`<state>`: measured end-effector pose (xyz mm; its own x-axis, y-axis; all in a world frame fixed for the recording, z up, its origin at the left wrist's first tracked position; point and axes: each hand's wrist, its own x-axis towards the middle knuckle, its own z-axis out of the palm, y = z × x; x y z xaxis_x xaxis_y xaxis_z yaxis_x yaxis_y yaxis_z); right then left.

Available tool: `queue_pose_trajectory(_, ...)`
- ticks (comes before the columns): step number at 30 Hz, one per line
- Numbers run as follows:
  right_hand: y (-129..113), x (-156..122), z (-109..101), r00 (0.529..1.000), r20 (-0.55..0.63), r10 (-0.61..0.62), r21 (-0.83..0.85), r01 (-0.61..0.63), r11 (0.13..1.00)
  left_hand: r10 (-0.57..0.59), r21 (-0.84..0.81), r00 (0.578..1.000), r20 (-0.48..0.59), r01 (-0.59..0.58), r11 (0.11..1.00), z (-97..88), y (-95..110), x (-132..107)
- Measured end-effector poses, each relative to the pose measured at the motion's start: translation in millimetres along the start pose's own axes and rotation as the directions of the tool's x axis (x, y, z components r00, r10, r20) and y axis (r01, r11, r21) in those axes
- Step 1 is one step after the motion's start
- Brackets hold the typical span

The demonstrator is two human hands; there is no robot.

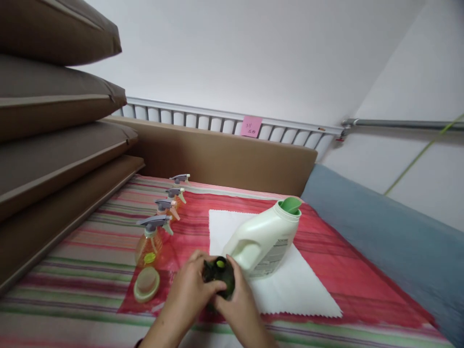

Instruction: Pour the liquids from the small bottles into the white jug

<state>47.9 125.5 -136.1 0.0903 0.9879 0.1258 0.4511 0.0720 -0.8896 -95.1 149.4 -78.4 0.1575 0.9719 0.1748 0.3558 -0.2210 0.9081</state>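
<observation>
My left hand (190,287) and my right hand (237,295) are both wrapped round a dark green, rounded object (226,275) with a small round yellow-green spot at its top. Blur and my fingers hide what kind of thing it is. Just beyond my right hand stands a pale green detergent jug (268,241), its mouth showing a bright green spout (291,205). The jug rests on a white cloth (293,297) with zigzag edges. Left of my left hand lies a round pale lid-like piece (146,285) with a pinkish raised centre.
Several spray bottles (149,247) with grey triggers and orange liquid stand in a row on the left. Red translucent sheeting (337,270) covers part of the striped cloth (72,290). Stacked brown cushions (65,130) rise at the left; a brown panel (224,154) and radiator (203,122) stand behind.
</observation>
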Motion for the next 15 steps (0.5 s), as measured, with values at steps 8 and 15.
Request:
queue_pose_trajectory(8, 11.7, 0.0, -10.9, 0.984, 0.180, 0.012, 0.003, -0.013, 1.000, -0.083, 0.072, 0.996, 0.034, 0.080, 0.994, 9.4, -21.7, 6.3)
queue_pose_trajectory(15, 2.4, 23.9, -28.6, 0.990, -0.135, 0.047, 0.333, 0.001, 0.943, -0.093, 0.073, 0.994, 0.052, 0.089, 0.993, 11.6, -40.4, 14.2)
